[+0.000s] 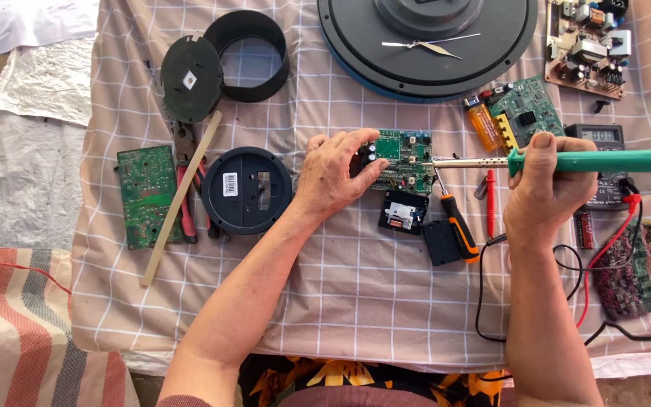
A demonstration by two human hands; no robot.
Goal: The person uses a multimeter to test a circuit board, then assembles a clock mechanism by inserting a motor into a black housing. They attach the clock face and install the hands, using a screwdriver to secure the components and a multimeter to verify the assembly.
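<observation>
My left hand [337,175] grips the left edge of a small green circuit board [404,158] lying on the checked cloth [340,279]. My right hand [544,192] holds a soldering iron with a green handle [597,160]. Its metal shaft points left, and the tip rests on the board's right side. Just below the board lie a small black module [403,212] and an orange-handled screwdriver [457,222].
A round black clock case [246,190], a green board [145,194], pliers and a wooden stick [181,197] lie left. A large clock face [427,41] and more boards [525,109] are at the back. A multimeter [600,139] with red and black leads sits right.
</observation>
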